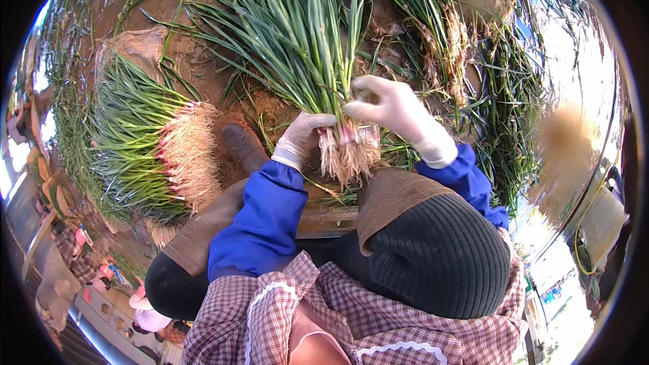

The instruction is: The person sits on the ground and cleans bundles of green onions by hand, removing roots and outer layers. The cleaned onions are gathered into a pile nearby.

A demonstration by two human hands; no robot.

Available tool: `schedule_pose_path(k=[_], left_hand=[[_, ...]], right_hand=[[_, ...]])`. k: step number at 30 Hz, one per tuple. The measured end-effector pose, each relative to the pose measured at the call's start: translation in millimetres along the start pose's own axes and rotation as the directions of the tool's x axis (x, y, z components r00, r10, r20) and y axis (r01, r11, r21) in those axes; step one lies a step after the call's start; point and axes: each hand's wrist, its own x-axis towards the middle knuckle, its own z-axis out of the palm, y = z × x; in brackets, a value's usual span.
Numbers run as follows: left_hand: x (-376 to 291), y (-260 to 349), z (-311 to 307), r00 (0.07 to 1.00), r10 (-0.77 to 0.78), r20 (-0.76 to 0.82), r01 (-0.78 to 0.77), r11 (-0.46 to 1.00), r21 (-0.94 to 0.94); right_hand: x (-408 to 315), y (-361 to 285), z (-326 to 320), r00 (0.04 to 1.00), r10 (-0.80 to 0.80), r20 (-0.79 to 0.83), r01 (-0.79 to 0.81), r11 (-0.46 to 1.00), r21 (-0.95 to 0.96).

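Note:
My left hand [305,134], in a pale thin glove, is closed around the lower stems of a bunch of green onions [314,56] just above the roots. The bunch's long green leaves point away from me and its pale roots hang toward my knees. At the right side of the same bunch is my right hand [388,106], also gloved, with thumb and forefinger curled close to the stems; whether they pinch a leaf cannot be told. To the left, a neat pile of green onions [147,147] lies on the ground, roots facing right.
More green onions with dry roots [446,35] lie at the upper right. Loose leaves [507,126] are heaped along the right. My brown boot [243,144] stands beside the pile on wet, muddy ground. Other people [149,314] are at the lower left.

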Motion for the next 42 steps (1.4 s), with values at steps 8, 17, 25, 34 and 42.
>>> schedule_pose_path(k=[8, 17, 25, 34, 42], left_hand=[[-1, -7, 19, 0.971, -0.098, -0.216, 0.049, 0.974, -0.222], [10, -32, 16, 0.989, -0.03, 0.147, 0.048, 0.992, -0.121], [4, -27, 44, 0.983, -0.113, -0.147, 0.088, 0.982, -0.169], [-8, -34, 13, 0.991, -0.083, -0.103, 0.053, 0.962, -0.269], [14, -11, 60, 0.994, 0.051, -0.101, -0.076, 0.962, -0.263]], right_hand=[[14, 38, 25, 0.963, 0.222, 0.154, -0.267, 0.699, 0.663], [-4, 27, 27, 0.929, 0.298, 0.221, -0.37, 0.797, 0.479], [3, 20, 14, 0.952, 0.231, 0.199, -0.305, 0.739, 0.601], [-44, 50, -183, 0.803, -0.012, -0.596, 0.548, 0.41, 0.729], [78, 181, -196, 0.705, -0.026, -0.708, -0.344, 0.861, -0.374]])
